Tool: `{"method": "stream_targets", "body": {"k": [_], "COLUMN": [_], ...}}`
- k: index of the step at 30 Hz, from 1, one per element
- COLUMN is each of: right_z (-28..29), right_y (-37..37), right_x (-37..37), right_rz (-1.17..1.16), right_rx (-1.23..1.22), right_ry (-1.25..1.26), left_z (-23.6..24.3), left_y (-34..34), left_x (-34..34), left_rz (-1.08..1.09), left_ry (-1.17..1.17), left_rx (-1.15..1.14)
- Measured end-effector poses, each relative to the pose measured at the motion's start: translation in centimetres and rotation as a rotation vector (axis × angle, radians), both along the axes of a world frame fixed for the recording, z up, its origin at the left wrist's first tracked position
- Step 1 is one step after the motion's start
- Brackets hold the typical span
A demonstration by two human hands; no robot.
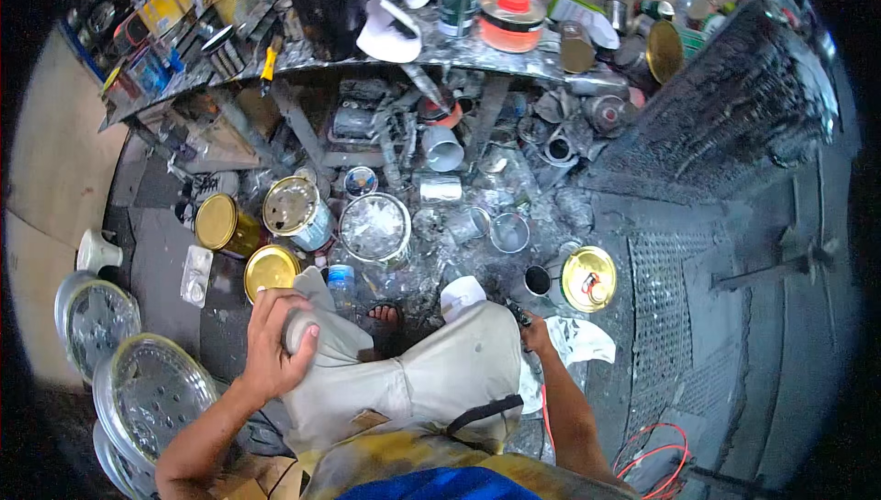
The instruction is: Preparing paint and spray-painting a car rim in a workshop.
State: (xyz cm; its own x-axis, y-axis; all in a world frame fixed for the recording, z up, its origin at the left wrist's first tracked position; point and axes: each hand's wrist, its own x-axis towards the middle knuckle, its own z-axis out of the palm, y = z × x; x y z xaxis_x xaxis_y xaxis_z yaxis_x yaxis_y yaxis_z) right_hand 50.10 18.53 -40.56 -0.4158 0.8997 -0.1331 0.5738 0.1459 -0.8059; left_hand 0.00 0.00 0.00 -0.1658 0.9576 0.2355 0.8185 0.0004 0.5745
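My left hand rests at my left knee, fingers and thumb curled round a small grey rounded piece; its exact kind is unclear. Low beside my right knee, my right hand is closed on a dark handheld tool, mostly covered by the fingers. A white sheet lies to the right of that hand. Just beyond it stand a gold-lidded can and an open can with a dark inside. Another gold-lidded can stands directly past my left hand.
A cluttered workbench crosses the far side, bearing a black bucket and several cans. Paint tins and cups crowd the stained floor. Round perforated discs lean at left; a red hose coils at right near a dark-coated panel.
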Motion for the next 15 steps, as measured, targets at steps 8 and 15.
{"method": "stream_targets", "body": {"k": [8,15], "right_z": [-4.4,1.2], "right_y": [2.6,4.0], "right_x": [0.5,10.1], "right_rz": [-0.158,0.5], "right_rx": [-0.519,0.168], "right_ry": [0.112,-0.515], "left_z": [0.1,-2.3], "left_y": [1.5,7.5], "left_x": [-2.9,-3.9], "left_rz": [-0.105,-0.289], "left_ry": [-0.107,-0.391], "left_rx": [-0.011,-0.09]}}
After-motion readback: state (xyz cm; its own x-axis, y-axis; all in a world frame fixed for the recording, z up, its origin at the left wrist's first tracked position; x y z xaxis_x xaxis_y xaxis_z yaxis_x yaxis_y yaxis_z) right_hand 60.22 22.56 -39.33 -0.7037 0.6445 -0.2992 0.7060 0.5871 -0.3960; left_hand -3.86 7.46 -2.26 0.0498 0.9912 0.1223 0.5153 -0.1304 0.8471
